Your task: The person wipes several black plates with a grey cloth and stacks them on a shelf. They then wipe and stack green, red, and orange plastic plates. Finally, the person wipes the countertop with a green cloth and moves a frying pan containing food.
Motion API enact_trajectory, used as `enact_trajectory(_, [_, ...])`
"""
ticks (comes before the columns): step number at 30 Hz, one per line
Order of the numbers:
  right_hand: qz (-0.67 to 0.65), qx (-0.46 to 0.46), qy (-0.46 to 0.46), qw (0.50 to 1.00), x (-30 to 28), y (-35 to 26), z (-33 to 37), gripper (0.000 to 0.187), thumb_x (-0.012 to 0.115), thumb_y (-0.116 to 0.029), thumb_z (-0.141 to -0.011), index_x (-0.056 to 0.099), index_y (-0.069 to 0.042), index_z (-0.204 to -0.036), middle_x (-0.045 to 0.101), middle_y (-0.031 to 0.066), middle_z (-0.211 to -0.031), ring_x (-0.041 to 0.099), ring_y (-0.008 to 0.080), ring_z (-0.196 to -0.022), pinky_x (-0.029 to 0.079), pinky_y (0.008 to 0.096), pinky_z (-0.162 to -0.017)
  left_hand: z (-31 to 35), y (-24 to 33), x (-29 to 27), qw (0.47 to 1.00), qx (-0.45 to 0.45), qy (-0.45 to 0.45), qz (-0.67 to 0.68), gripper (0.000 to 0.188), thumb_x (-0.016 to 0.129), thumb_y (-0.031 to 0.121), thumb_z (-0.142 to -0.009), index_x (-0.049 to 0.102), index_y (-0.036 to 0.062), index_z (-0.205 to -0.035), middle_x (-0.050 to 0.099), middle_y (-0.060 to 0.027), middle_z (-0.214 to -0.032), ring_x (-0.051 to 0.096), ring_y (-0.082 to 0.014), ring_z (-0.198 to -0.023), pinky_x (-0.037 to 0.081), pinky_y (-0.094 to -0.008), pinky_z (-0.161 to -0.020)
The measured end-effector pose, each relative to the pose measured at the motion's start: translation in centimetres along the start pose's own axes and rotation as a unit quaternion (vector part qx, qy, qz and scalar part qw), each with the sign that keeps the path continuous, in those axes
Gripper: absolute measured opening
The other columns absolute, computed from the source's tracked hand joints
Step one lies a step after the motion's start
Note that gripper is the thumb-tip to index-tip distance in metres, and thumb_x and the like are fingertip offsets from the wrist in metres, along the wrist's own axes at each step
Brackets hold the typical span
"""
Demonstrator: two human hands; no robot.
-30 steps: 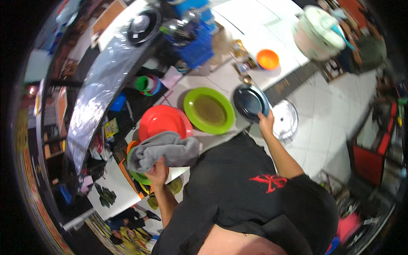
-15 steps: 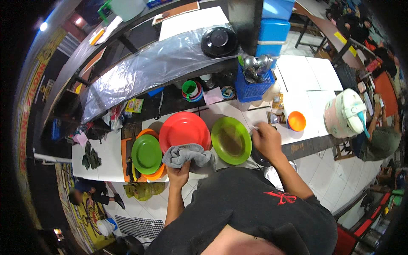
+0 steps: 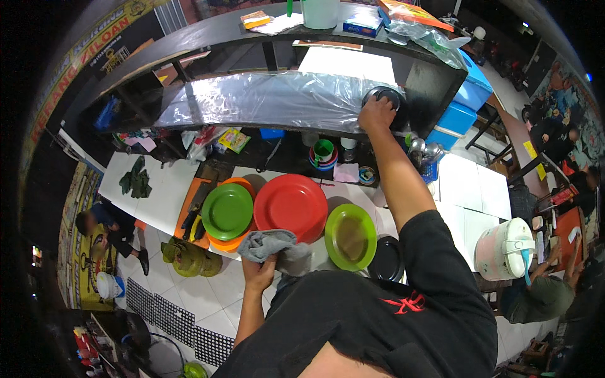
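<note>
Gripping a grey cloth [image 3: 271,244], your left hand [image 3: 259,276] sits at the near edge of the table [image 3: 148,200], its fingers closed around the bunched fabric. The cloth overlaps the lower rim of the red plate [image 3: 290,203] in this view; you cannot tell from here whether the two touch. Your right hand [image 3: 378,114] reaches past the table's far edge to the shelf [image 3: 265,101] covered in clear plastic, where it lies on a black dish [image 3: 389,96] near the shelf's right end. Its fingers are bent over the dish, but whether they grip it or only rest on it cannot be told.

Along the near edge of the table, to the left of your red plate, a green plate [image 3: 227,211] lies on an orange plate [image 3: 225,243]. To the right are a lime-green oval plate [image 3: 351,237] and, just beside it at the same edge, a black plate [image 3: 386,259]. Toward the far edge, behind the red plate, you have a green cup [image 3: 323,150] and a pink sheet [image 3: 346,172].
</note>
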State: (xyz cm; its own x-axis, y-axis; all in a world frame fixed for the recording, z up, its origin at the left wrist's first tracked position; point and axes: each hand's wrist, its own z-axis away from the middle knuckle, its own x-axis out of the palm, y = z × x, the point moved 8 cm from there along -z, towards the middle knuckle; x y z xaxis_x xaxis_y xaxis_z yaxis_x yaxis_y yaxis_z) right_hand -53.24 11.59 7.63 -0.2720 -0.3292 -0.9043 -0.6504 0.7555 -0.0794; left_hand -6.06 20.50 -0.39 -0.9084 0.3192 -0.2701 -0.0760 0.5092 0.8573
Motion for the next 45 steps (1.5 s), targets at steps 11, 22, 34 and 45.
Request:
enact_trajectory(11, [0.176,-0.181,0.096,0.963,-2.0,-2.2,-0.5,0.023,0.055,-0.019,-0.087,0.071,-0.006,-0.095,0.067,0.0093,-0.098,0.064,0.0260,-0.095,0.055,0.0377,-0.073,2.6,-1.2,-1.9,0.993,-0.032,0.040,0.102,0.014,0.065,0.006,-0.082,0.070,0.0019,-0.094,0.066,-0.0080,-0.100,0.062,-0.0225,-0.096,0.046,-0.0353,-0.090])
enact_trajectory(22, [-0.426,-0.088,0.241,0.868,-19.3,1.9,16.3,0.017,0.057,-0.014,-0.093,0.065,0.000,-0.098,0.066,0.0223,-0.082,0.067,0.0373,-0.072,0.050,0.0407,-0.063,4.2,-2.5,-4.4,0.984,-0.074,0.078,0.144,0.016,0.064,0.013,-0.090,0.064,0.0015,-0.101,0.063,-0.0051,-0.099,0.059,-0.0186,-0.095,0.047,-0.0332,-0.088])
enact_trajectory(34, [-0.703,0.134,-0.139,0.684,-10.0,-1.7,46.4,0.030,0.063,-0.019,-0.094,0.053,-0.002,-0.117,0.060,0.0028,-0.092,0.057,0.0082,-0.087,0.047,0.0255,-0.065,2.7,0.3,2.1,0.929,-0.163,-0.052,0.330,0.033,0.064,0.004,-0.092,0.052,0.0005,-0.124,0.062,-0.0080,-0.115,0.060,-0.0176,-0.103,0.048,-0.0319,-0.092])
enact_trajectory(45, [-0.435,0.122,0.025,0.892,-17.3,-3.9,65.3,0.020,0.066,-0.018,-0.088,0.065,-0.001,-0.098,0.061,0.0141,-0.088,0.056,0.0317,-0.087,0.045,0.0399,-0.078,13.6,-2.9,-7.1,0.965,-0.150,-0.108,0.188,0.028,0.066,0.006,-0.092,0.056,-0.0083,-0.114,0.065,-0.0129,-0.109,0.063,-0.0196,-0.094,0.049,-0.0330,-0.087])
